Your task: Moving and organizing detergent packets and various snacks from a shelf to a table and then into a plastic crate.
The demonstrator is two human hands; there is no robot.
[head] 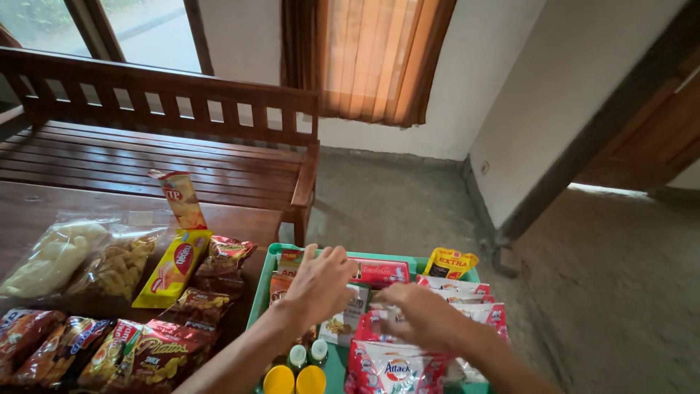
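Note:
A green plastic crate (260,288) stands at the bottom centre, filled with snack packets, sachets and small bottles. My left hand (319,283) hovers over its left half with fingers spread, above an orange-brown packet (279,284); it holds nothing that I can see. My right hand (421,314) reaches in beside it, fingers curled down onto the white and red sachets (379,365); whether it grips one is hidden. A red flat packet (380,272) lies just beyond both hands.
A dark wooden table (29,204) on the left carries snack bags: clear bags of crackers (80,255), a yellow packet (171,266), several dark red packets (168,350). A slatted wooden bench (146,157) stands behind. Concrete floor (605,292) extends to the right. Yellow-capped bottles (295,380) sit in the crate's front.

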